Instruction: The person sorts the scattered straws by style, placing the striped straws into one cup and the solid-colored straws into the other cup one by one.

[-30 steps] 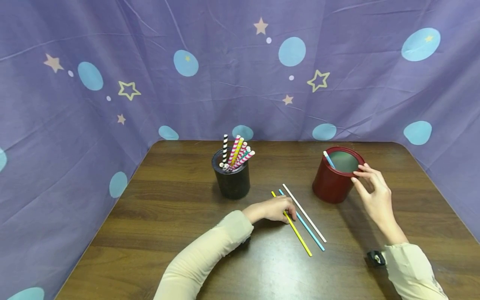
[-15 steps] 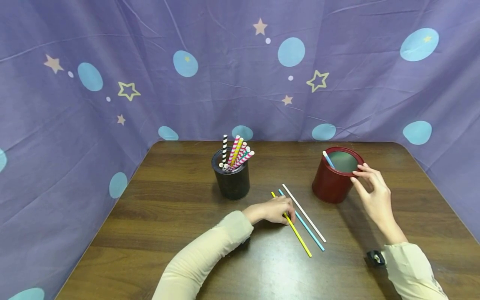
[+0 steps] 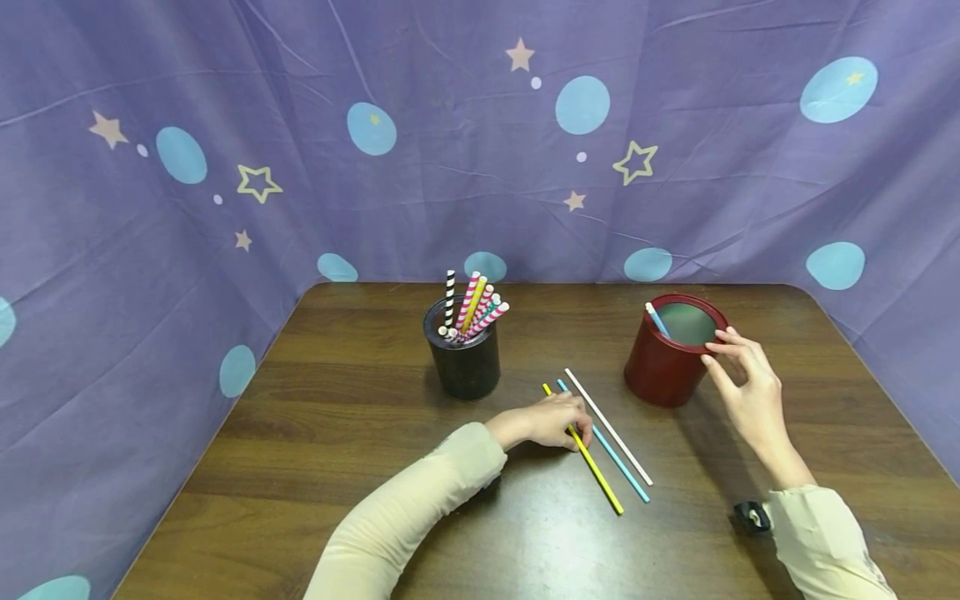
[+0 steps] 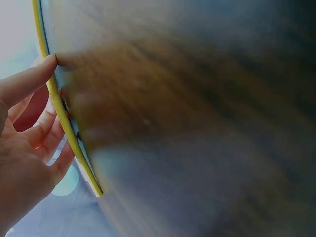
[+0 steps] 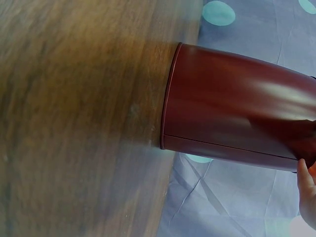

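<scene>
In the head view my left hand (image 3: 555,421) is low over the table, thumb and fingers at a yellow straw (image 3: 600,479). The left wrist view shows the thumb on one side of the yellow straw (image 4: 60,106) and the fingers on the other, pinching it. A blue straw (image 3: 622,467) and a white straw (image 3: 611,429) lie alongside, just to the right. My right hand (image 3: 750,387) holds the rim of a dark red can (image 3: 663,375), thumb below the rim and fingers at its edge. A straw with a blue shaft (image 3: 658,321) leans inside this can.
A black can (image 3: 468,371) stands left of centre on the wooden table (image 3: 360,408), filled with several striped paper straws (image 3: 474,308). Behind and to the left hangs a purple curtain (image 3: 465,200) with stars and blue ovals.
</scene>
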A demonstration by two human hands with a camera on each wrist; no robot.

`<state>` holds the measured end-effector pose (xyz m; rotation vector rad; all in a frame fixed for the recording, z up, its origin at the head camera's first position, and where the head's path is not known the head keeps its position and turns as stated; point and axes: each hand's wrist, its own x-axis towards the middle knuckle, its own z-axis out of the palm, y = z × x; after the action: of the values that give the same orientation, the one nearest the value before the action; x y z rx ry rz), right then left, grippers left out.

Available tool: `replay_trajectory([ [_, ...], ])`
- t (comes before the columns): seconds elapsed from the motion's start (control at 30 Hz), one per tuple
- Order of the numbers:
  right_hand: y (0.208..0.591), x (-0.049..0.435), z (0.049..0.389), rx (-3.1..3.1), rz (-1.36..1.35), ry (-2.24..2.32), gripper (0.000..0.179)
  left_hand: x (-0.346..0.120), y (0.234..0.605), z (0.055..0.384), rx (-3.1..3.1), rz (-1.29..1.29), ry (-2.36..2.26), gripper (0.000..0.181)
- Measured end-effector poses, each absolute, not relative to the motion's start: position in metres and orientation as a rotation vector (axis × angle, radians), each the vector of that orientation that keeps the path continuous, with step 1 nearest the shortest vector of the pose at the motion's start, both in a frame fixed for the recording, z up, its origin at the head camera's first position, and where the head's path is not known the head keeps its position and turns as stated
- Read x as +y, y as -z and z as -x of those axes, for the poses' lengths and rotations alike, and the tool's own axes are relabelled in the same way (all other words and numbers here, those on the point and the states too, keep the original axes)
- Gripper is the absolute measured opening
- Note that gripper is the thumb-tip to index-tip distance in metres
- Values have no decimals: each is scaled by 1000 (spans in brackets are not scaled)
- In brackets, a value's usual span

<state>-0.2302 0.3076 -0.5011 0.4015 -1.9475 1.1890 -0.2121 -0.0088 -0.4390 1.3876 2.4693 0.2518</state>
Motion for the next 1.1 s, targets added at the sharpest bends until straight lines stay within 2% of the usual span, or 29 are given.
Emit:
replay_trajectory([
  [0.63, 499, 307, 228, -1953, -398, -1172, 30, -14, 437, 214, 2492, -1427, -353, 11],
  [1.1, 497, 306, 227, -1961, -405, -1150, 28, -17, 430, 214, 2499, -1472, -782, 12],
])
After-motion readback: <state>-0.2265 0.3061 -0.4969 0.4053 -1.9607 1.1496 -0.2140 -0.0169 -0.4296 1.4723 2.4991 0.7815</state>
